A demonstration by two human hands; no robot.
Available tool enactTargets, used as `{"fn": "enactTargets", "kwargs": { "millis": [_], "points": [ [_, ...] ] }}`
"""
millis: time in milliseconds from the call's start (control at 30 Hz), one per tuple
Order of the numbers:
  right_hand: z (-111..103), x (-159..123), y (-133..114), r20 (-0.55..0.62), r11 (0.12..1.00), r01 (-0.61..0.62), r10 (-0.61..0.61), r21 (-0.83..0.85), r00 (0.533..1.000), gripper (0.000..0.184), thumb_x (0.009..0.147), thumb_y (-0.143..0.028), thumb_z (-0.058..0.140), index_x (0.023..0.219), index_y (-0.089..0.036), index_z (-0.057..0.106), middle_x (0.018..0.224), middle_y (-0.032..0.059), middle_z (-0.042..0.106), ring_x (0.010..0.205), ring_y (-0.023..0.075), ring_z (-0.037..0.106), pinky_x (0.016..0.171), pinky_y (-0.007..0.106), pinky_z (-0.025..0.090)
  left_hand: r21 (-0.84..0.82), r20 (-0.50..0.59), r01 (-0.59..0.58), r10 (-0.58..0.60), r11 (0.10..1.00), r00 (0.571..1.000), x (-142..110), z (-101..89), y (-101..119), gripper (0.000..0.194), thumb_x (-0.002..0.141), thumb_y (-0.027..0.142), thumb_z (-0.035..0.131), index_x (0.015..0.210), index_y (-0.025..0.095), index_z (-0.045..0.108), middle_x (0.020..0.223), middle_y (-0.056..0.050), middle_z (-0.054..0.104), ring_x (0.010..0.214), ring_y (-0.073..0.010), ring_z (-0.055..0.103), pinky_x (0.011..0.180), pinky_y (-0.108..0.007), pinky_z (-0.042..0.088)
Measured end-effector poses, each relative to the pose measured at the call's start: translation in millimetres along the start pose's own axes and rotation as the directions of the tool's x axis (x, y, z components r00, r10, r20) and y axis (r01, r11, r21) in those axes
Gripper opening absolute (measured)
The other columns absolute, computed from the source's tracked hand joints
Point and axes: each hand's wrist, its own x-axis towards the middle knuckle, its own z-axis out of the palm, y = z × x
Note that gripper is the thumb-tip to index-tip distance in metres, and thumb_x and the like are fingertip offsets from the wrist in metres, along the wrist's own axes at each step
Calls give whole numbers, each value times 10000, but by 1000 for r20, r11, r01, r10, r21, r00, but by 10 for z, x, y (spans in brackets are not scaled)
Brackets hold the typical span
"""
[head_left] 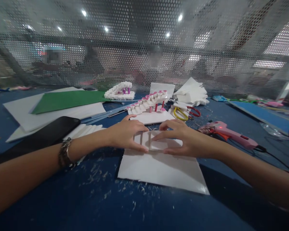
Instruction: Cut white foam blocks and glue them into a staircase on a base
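My left hand (125, 133) grips the left end of a small white board piece (145, 139), thumb on its near side and fingers on its far side. My right hand (180, 136) is on the right part of the same piece, with one fingertip on its face and others along its edges. Two narrow lines or gaps cross the piece; which they are I cannot tell. Underneath lies a flat white sheet (159, 170). Just beyond my hands stands a white stepped model (148, 102) with pink tops and pink posts on a white base.
To the right lies a pink glue gun (233, 131) with a lit red light and cord. Scissors (180, 114) with yellow and red handles lie behind my right hand. A black phone (50, 131), green sheet (69, 100) and white arch model (120, 91) are at left and back.
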Motion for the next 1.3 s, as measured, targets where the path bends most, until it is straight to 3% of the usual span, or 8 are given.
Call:
{"fn": "enactTargets", "kwargs": {
  "millis": [167,467,800,1300],
  "points": [
    [-7,-4,-9,-9,999,-3,4,35,1000,308,769,-354,545,1044,-226,596,972,74,519,913,185,467,802,355,357,-33,-62,-46,44,998,997,-9,33,-7,526,687,551,558,1050,170,564,1032,-73,630,999,-242,540,1000,-430,112],
    [-30,-20,-34,-33,989,-39,44,146,998,283,750,-330,557,1009,-220,588,970,61,497,891,165,468,780,309,380,-120,-151,-40,22,992,988,-3,153,-33,569,664,560,554,1070,161,552,1034,-75,626,977,-231,548,997,-428,128],
    [-3,-25,-1,-20,995,-37,39,97,999,281,750,-326,552,1015,-233,569,1049,69,524,982,190,469,851,359,341,-156,-164,16,-42,988,986,3,225,-21,589,653,582,544,1097,195,529,1094,-68,605,1021,-234,518,995,-439,143],
    [0,-18,1,-3,994,-16,17,110,1000,280,755,-323,540,1009,-208,562,1028,80,522,961,189,471,842,346,364,-78,-183,11,-26,997,983,2,242,-8,566,661,578,534,1074,191,535,1075,-63,616,1013,-232,519,975,-411,166]
  ]
}}
